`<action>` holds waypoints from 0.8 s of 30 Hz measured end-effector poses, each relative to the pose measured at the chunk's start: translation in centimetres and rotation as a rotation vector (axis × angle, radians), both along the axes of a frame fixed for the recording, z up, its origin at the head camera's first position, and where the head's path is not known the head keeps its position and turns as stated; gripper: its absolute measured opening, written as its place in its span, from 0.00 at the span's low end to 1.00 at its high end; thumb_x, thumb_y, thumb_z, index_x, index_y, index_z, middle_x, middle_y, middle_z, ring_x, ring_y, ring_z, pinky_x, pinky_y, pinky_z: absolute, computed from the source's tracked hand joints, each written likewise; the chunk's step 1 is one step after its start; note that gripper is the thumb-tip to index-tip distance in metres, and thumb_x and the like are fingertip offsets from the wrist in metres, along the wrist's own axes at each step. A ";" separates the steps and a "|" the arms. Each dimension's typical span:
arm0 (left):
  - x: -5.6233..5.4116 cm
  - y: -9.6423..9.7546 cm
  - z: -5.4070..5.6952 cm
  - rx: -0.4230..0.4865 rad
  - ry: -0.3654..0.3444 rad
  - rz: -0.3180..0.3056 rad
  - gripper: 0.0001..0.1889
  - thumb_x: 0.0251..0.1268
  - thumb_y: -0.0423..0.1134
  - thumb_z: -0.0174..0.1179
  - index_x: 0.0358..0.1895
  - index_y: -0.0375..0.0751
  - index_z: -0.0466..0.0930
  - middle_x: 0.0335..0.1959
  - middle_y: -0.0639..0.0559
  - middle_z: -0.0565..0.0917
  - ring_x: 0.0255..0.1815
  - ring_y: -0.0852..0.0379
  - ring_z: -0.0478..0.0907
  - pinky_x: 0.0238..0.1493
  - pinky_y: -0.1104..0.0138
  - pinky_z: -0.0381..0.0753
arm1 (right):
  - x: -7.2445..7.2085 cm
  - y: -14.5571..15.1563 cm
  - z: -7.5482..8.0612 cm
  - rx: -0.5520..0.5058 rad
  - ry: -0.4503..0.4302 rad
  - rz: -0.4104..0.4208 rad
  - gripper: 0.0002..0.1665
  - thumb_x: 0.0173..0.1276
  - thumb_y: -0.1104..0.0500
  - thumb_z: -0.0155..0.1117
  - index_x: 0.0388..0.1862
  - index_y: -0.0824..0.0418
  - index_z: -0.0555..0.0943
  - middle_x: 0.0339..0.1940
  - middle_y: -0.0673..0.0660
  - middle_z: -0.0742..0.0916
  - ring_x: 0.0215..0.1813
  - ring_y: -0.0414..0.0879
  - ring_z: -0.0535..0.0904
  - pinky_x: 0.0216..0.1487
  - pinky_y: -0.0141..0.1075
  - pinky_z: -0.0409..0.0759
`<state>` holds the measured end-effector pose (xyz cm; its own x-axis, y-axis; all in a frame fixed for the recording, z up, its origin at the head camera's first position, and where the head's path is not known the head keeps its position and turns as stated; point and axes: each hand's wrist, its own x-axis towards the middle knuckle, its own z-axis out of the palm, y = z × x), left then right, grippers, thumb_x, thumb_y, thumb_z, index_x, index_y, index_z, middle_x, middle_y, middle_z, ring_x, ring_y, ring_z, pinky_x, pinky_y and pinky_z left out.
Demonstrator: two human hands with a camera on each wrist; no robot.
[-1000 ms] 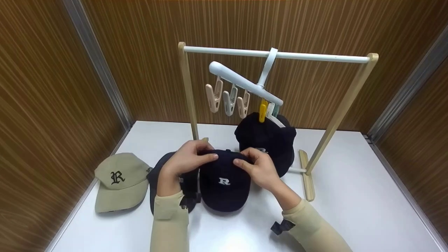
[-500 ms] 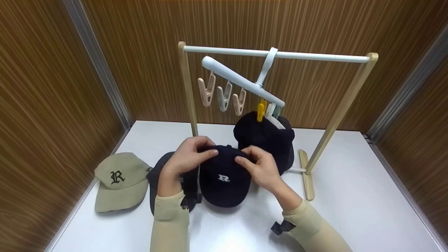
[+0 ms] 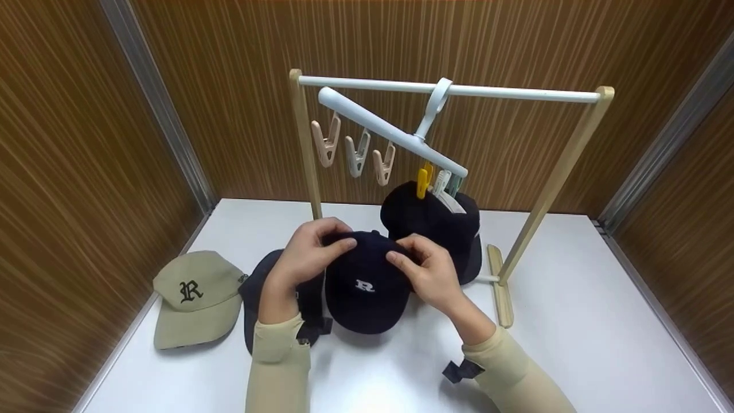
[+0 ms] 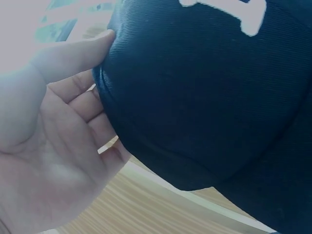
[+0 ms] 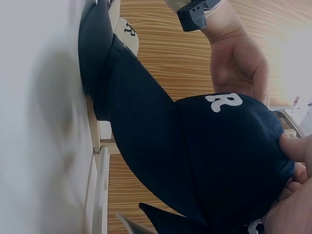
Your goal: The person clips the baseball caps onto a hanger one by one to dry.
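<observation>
Both hands hold a dark navy baseball cap (image 3: 367, 310) with a white R, brim toward me. My left hand (image 3: 307, 252) pinches its upper left side between thumb and fingers, also visible in the left wrist view. On the opposite side my right hand (image 3: 433, 275) pinches the crown. The right wrist view shows the cap's brim (image 5: 146, 122) raised over the white table. Behind my right hand, dark headwear (image 3: 424, 229) hangs from a yellow clip (image 3: 422, 183) and a white clip (image 3: 441, 183). The far sides of the held cap are hidden.
A light blue hanger (image 3: 373, 121) hooks over the white bar (image 3: 516, 93) of a wooden rack. Its left half carries a pink clip (image 3: 325, 143), a grey clip (image 3: 356, 155) and another pink clip (image 3: 383, 165), all holding nothing. A beige cap (image 3: 195, 295) and a dark cap (image 3: 261, 298) lie left.
The held cap has risen a little, away from me, with both hands. The hanger has turned, its left end swinging left and upward in view. The other two caps on the table stay put.
</observation>
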<state>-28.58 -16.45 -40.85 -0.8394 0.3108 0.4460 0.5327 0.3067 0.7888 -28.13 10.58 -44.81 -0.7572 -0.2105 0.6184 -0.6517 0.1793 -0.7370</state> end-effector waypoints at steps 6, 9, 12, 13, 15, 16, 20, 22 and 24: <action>0.0 0.2 0.1 0.014 0.050 0.027 0.05 0.76 0.38 0.74 0.46 0.41 0.92 0.45 0.51 0.91 0.48 0.52 0.85 0.58 0.51 0.82 | 0.0 0.0 0.5 -0.005 0.032 -0.008 0.04 0.73 0.63 0.80 0.42 0.58 0.91 0.37 0.48 0.90 0.38 0.42 0.83 0.42 0.30 0.80; 0.0 0.4 0.3 0.024 0.072 0.036 0.06 0.76 0.38 0.74 0.48 0.40 0.92 0.46 0.50 0.92 0.49 0.51 0.86 0.60 0.48 0.82 | 0.0 0.0 0.8 -0.011 0.045 -0.017 0.04 0.73 0.64 0.80 0.42 0.59 0.91 0.37 0.48 0.90 0.39 0.43 0.83 0.43 0.30 0.80; 0.0 0.7 0.3 0.043 0.085 0.044 0.06 0.77 0.37 0.73 0.49 0.39 0.92 0.47 0.49 0.92 0.50 0.51 0.86 0.61 0.49 0.82 | 0.1 0.1 1.1 -0.017 0.052 -0.021 0.04 0.73 0.63 0.80 0.42 0.60 0.90 0.37 0.48 0.90 0.39 0.43 0.84 0.43 0.30 0.80; -0.1 0.8 0.3 0.051 0.089 0.047 0.06 0.77 0.37 0.73 0.49 0.39 0.92 0.47 0.49 0.92 0.51 0.51 0.86 0.61 0.51 0.82 | 0.0 0.1 1.1 -0.018 0.055 -0.020 0.04 0.74 0.64 0.80 0.42 0.60 0.91 0.37 0.49 0.90 0.39 0.43 0.84 0.44 0.30 0.80; -0.1 1.0 0.2 0.069 0.098 0.050 0.06 0.77 0.36 0.73 0.50 0.39 0.92 0.47 0.49 0.92 0.50 0.51 0.86 0.61 0.54 0.82 | 0.0 0.1 1.3 -0.019 0.059 -0.021 0.04 0.74 0.63 0.80 0.42 0.59 0.91 0.37 0.49 0.90 0.39 0.43 0.84 0.44 0.30 0.80; 0.0 1.0 0.2 0.076 0.104 0.055 0.06 0.77 0.36 0.73 0.50 0.39 0.92 0.47 0.49 0.92 0.50 0.51 0.86 0.60 0.55 0.82 | 0.0 0.1 1.3 -0.018 0.060 -0.022 0.04 0.74 0.63 0.80 0.42 0.59 0.91 0.37 0.48 0.90 0.39 0.43 0.84 0.43 0.30 0.80; 0.1 1.2 0.3 0.110 0.137 0.067 0.05 0.76 0.34 0.74 0.49 0.37 0.92 0.46 0.49 0.92 0.49 0.51 0.86 0.59 0.58 0.82 | -0.1 0.0 1.6 -0.021 0.066 -0.015 0.03 0.74 0.63 0.80 0.42 0.59 0.91 0.37 0.49 0.90 0.39 0.44 0.84 0.43 0.31 0.80; 0.1 1.3 0.4 0.124 0.150 0.069 0.05 0.76 0.33 0.73 0.49 0.36 0.91 0.45 0.49 0.92 0.49 0.51 0.87 0.59 0.59 0.82 | -0.2 0.1 1.7 -0.024 0.073 -0.014 0.03 0.74 0.63 0.80 0.42 0.60 0.91 0.37 0.49 0.90 0.39 0.44 0.84 0.43 0.31 0.80; 0.0 1.5 0.5 0.138 0.156 0.065 0.05 0.76 0.33 0.73 0.48 0.35 0.91 0.45 0.48 0.92 0.49 0.51 0.87 0.59 0.59 0.82 | -0.2 0.1 1.9 -0.027 0.082 -0.014 0.03 0.74 0.64 0.79 0.42 0.60 0.91 0.38 0.49 0.90 0.40 0.44 0.84 0.44 0.31 0.80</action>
